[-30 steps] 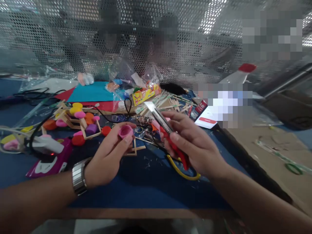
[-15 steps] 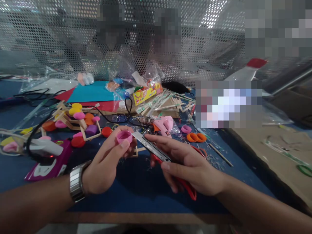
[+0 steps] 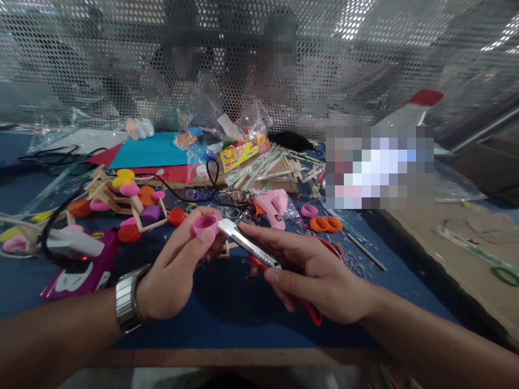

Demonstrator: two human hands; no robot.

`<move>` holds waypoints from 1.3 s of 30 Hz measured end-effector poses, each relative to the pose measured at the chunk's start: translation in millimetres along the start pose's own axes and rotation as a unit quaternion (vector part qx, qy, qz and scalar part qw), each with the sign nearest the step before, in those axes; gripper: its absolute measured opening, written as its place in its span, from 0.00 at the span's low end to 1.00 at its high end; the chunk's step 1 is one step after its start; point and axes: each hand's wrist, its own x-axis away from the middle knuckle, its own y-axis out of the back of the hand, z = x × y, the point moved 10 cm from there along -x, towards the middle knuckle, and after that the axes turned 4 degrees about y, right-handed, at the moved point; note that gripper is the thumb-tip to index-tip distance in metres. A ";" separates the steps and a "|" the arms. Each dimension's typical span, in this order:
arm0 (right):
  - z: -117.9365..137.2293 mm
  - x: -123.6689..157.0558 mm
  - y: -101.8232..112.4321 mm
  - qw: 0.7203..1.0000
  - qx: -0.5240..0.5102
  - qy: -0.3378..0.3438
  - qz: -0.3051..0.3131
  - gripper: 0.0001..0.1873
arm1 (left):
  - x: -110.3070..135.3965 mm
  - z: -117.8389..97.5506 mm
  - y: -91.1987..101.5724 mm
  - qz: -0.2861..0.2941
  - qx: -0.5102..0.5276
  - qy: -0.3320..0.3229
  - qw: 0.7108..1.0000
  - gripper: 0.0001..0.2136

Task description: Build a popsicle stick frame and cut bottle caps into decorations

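Note:
My left hand, with a metal watch on its wrist, pinches a pink bottle cap whose hollow side faces up. In my right hand is a red box cutter. Its wide blade points up and left, and the tip is at the cap's right edge; whether it cuts in I cannot tell. Both hands are above the blue tabletop. Behind them lies a pink glue gun. A pink ring and two orange rings are right of it.
At left are a purple power strip with a plug and a stick structure with colourful caps. Blue paper, a yellow box and wooden sticks lie farther back. Cardboard is at right; a metal mesh stands behind.
The box cutter's blade tip has shifted slightly left, closer against the pink cap's edge. My left hand keeps its hold on the cap. The whole view has shifted slightly.

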 end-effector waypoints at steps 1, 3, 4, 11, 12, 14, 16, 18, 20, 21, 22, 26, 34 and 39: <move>0.4 0.1 -0.4 1.000 0.005 0.001 0.001 0.31 | 0.4 0.0 0.4 -0.003 -0.001 0.000 1.000 0.16; 1.0 0.5 -0.9 1.000 0.008 0.001 0.001 0.31 | 1.2 -0.7 1.2 -0.010 0.004 -0.005 1.000 0.15; 1.2 0.8 -1.1 1.000 0.007 0.000 0.002 0.31 | 1.6 -1.2 1.3 -0.012 0.006 -0.009 1.000 0.15; -1.5 2.3 -0.6 1.000 -0.026 -0.015 0.006 0.31 | 3.5 0.5 3.6 -0.013 -0.054 -0.025 0.998 0.12; -2.2 2.3 -0.6 0.999 -0.032 -0.019 0.007 0.31 | 3.9 0.5 4.2 -0.012 -0.068 -0.028 0.997 0.12; -3.1 1.8 -0.7 0.999 -0.039 -0.026 0.009 0.31 | 4.4 -0.7 4.3 -0.006 -0.093 -0.036 0.995 0.12; -3.5 1.5 -0.7 0.999 -0.034 -0.028 0.009 0.32 | 4.5 -3.3 4.4 -0.004 -0.117 -0.044 0.992 0.12; -3.1 1.7 -0.2 1.000 -0.014 -0.023 0.007 0.32 | 4.4 -7.1 3.9 -0.003 -0.143 -0.053 0.988 0.13; -0.1 2.6 1.3 0.999 0.033 -0.003 -0.001 0.33 | 5.2 -11.5 0.2 0.007 -0.179 -0.067 0.982 0.13; 2.5 3.2 2.2 0.998 0.068 0.012 -0.006 0.33 | 6.2 -13.2 -4.3 0.021 -0.203 -0.076 0.976 0.13; 5.5 3.9 2.6 0.994 0.105 0.027 -0.011 0.32 | 7.7 -14.5 -8.8 0.035 -0.225 -0.085 0.970 0.13; 10.8 4.7 -1.2 0.986 0.159 0.053 -0.005 0.31 | 13.5 -14.7 -16.3 0.053 -0.233 -0.099 0.966 0.12; 6.5 1.3 -4.3 0.994 0.103 0.017 0.012 0.33 | 12.8 -10.3 -8.3 0.035 -0.190 -0.069 0.979 0.11; 8.6 1.1 -3.5 0.992 0.125 0.018 0.013 0.33 | 9.1 -9.5 -7.2 0.038 -0.132 -0.066 0.988 0.09</move>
